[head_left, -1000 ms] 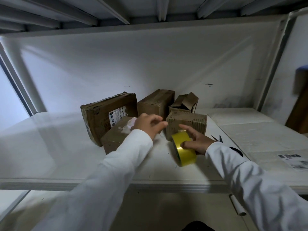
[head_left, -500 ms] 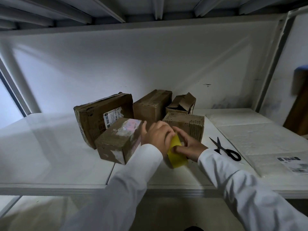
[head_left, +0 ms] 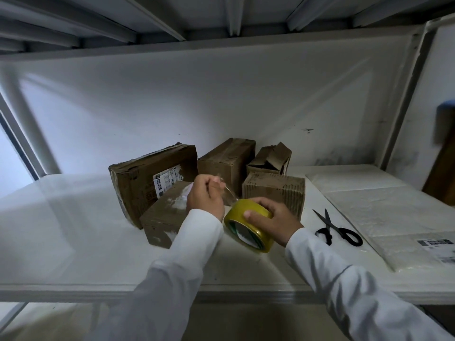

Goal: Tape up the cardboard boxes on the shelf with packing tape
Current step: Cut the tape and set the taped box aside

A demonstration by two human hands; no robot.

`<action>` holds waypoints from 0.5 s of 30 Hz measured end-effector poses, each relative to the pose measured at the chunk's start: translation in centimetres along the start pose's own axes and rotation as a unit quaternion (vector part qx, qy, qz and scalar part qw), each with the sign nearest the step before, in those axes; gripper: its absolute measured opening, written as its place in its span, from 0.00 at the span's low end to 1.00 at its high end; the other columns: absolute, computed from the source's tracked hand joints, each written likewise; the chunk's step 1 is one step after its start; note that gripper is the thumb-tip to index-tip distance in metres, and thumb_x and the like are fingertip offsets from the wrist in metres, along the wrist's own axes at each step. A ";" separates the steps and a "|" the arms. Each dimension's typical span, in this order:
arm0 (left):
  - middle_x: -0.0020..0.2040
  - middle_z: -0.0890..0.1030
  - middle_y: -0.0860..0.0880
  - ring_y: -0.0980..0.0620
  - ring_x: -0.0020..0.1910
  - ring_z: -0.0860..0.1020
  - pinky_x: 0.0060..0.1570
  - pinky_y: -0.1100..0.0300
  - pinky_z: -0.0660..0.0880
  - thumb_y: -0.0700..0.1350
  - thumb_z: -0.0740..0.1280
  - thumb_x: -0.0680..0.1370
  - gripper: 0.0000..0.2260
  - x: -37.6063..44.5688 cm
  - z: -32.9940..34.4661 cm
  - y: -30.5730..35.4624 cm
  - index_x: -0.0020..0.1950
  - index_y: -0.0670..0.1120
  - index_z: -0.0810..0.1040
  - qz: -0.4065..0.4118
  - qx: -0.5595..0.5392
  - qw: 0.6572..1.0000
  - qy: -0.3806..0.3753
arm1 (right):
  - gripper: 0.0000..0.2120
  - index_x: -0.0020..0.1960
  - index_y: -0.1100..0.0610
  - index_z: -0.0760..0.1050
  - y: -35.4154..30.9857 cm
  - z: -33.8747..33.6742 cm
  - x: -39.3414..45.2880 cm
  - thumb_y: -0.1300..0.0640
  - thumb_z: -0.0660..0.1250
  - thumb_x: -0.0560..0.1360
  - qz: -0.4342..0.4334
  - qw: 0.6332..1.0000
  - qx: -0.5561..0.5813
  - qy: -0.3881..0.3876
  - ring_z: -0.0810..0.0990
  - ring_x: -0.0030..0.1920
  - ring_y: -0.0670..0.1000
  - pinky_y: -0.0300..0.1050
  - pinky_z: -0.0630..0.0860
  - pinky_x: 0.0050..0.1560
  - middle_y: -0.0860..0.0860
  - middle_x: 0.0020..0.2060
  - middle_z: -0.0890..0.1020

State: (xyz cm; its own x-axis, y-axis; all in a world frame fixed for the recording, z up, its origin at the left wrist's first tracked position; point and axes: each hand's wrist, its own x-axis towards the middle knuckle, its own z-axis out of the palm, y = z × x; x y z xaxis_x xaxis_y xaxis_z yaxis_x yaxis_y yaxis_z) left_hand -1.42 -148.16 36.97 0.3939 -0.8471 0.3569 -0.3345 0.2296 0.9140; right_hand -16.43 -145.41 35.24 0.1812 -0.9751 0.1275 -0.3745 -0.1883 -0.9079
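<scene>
Tape roll: We see the yellow tape roll [head_left: 248, 223] in the middle of the frame, just below the boxes. It is round like a ring and shiny, held tipped up over the shelf so the tape can unroll.
Right hand: Our right hand [head_left: 273, 219] wraps around the roll from the right side, thumb on top. We think it holds the roll tight so it does not spin away.
Left hand: Our left hand [head_left: 205, 196] pinches the loose end of the clear tape strip [head_left: 227, 193] and holds it up and to the left of the roll. The strip is thin and see-through, stretched between hand and roll.
Near box: The small brown box [head_left: 163, 217] sits just left of our left wrist. It is cardboard with pale scuffed patches. We guess this one gets the tape first.
Other boxes: The big labeled box [head_left: 147, 178] leans behind it. The ribbed box [head_left: 273, 188] stands behind the roll. A torn open box [head_left: 269, 157] is at the back.
Scissors: The black scissors [head_left: 338, 230] lie flat to the right, near our hand, handy for cutting.
Shelf: The white shelf [head_left: 73, 242] is smooth and flat.
</scene>
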 end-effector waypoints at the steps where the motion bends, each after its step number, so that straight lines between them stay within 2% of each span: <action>1: 0.42 0.80 0.55 0.52 0.45 0.78 0.50 0.54 0.75 0.47 0.58 0.82 0.08 0.1 0.0 0.1 0.44 0.54 0.71 0.003 -0.015 1.000 0.016 | 0.13 0.58 0.49 0.74 0.0 -0.1 0.3 0.51 0.68 0.74 0.008 1.000 -0.012 0.003 0.75 0.51 0.50 0.34 0.73 0.46 0.47 0.51 0.76; 3: 0.38 0.80 0.57 0.52 0.43 0.80 0.50 0.51 0.77 0.47 0.59 0.81 0.09 0.2 0.0 0.1 0.42 0.56 0.71 0.017 -0.028 0.999 0.027 | 0.09 0.54 0.46 0.76 0.1 -0.5 0.8 0.47 0.67 0.74 0.031 0.998 -0.044 0.025 0.75 0.53 0.53 0.44 0.73 0.52 0.50 0.53 0.76; 6: 0.37 0.81 0.55 0.51 0.40 0.80 0.47 0.44 0.79 0.48 0.59 0.81 0.09 0.2 -0.1 -0.3 0.42 0.55 0.73 0.001 -0.053 0.998 0.029 | 0.07 0.50 0.47 0.77 0.1 -0.8 1.0 0.45 0.66 0.75 0.039 0.997 -0.050 0.049 0.74 0.50 0.51 0.45 0.72 0.53 0.49 0.52 0.76; 9: 0.38 0.81 0.53 0.51 0.40 0.80 0.48 0.43 0.80 0.48 0.59 0.81 0.08 0.2 -0.1 -0.4 0.43 0.55 0.74 -0.036 -0.078 0.996 0.031 | 0.11 0.54 0.47 0.77 0.0 -0.9 1.5 0.43 0.61 0.77 0.052 0.990 -0.110 0.065 0.75 0.53 0.55 0.49 0.72 0.58 0.51 0.57 0.76; 12: 0.38 0.81 0.52 0.48 0.41 0.81 0.48 0.43 0.80 0.48 0.61 0.80 0.08 0.5 -0.3 -1.1 0.42 0.55 0.75 -0.058 -0.067 0.996 0.017 | 0.17 0.61 0.49 0.75 -0.5 -1.3 1.6 0.42 0.57 0.79 0.054 0.981 -0.183 0.047 0.74 0.53 0.54 0.45 0.69 0.56 0.52 0.60 0.76; 15: 0.41 0.80 0.51 0.46 0.45 0.80 0.51 0.46 0.78 0.48 0.62 0.80 0.07 0.5 -0.9 -2.0 0.43 0.53 0.76 -0.021 0.024 0.999 -0.024 | 0.19 0.59 0.51 0.77 -1.3 -2.6 1.6 0.41 0.57 0.79 0.042 0.955 -0.294 0.017 0.73 0.48 0.52 0.42 0.68 0.50 0.52 0.57 0.78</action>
State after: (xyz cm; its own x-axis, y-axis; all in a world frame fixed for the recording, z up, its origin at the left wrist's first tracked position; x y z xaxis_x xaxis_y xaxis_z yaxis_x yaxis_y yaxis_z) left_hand 0.18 -148.60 35.45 0.3666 -0.8780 0.3077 -0.3602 0.1710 0.9171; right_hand -17.99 -147.06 37.71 0.1022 -0.9911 0.0850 -0.8343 -0.1320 -0.5352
